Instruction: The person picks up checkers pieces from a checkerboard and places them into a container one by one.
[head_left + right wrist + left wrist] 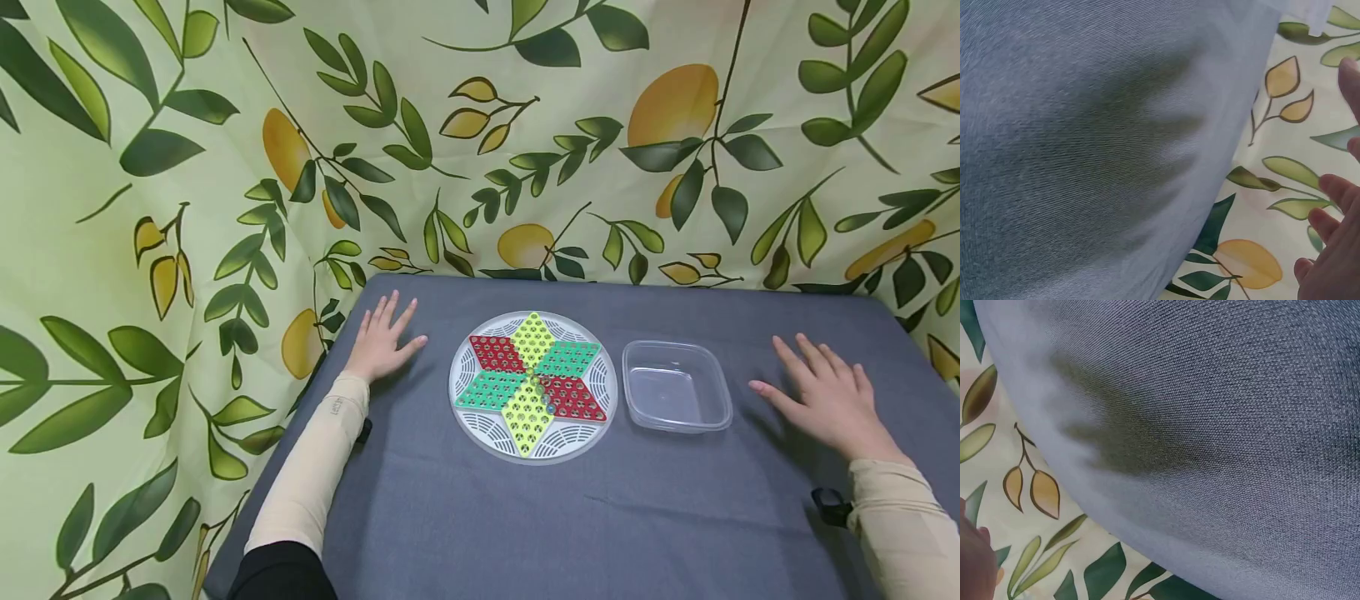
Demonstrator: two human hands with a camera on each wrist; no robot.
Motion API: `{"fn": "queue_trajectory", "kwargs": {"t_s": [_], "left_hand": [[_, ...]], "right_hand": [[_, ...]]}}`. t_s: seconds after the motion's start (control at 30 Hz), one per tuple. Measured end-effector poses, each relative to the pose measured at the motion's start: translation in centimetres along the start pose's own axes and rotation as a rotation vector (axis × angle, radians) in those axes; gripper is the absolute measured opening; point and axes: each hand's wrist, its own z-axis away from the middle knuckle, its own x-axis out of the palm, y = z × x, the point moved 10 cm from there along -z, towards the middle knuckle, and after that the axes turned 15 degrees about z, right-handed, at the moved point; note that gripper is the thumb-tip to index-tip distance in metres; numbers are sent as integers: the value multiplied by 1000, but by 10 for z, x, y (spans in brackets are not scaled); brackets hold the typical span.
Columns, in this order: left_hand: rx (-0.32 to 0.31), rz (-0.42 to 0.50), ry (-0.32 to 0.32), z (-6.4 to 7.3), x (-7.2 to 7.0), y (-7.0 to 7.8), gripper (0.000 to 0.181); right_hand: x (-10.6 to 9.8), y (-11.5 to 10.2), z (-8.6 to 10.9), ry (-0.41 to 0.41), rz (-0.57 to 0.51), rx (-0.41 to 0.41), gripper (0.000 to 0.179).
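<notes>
In the head view my left hand [380, 343] is at the table's left side, fingers spread and holding nothing. My right hand [832, 404] is over the right side, its fingers also spread and nothing in its grasp. Between them lies a round white Chinese checkers board [480, 429] with a star of red, yellow and green points. A few glassy marbles [540, 389] sit in holes near its centre. Right of the board stands a clear plastic container [675, 392], nearer to my right hand. Each wrist view catches only part of its hand at the edge.
A grey-blue cloth covers the table [570, 525]. Behind it and along the left side hangs a pale curtain [465, 192] printed with leaves and orange fruit. Dark straps [831, 506] show under the beige sleeves.
</notes>
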Motion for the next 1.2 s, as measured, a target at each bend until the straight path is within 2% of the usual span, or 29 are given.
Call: {"fn": "queue_trajectory", "kwargs": {"t_s": [0.23, 0.6, 0.93, 1.2], "left_hand": [[83, -23, 66, 1, -10, 5, 70], [123, -22, 148, 5, -19, 16, 65], [104, 10, 197, 3, -20, 23, 60], [79, 42, 165, 1, -14, 28, 57]], "right_hand": [[-16, -8, -1, 71, -12, -13, 74], [-36, -26, -3, 128, 23, -17, 57], [-53, -48, 0, 215, -23, -90, 45], [-57, -62, 0, 220, -77, -95, 42]]}}
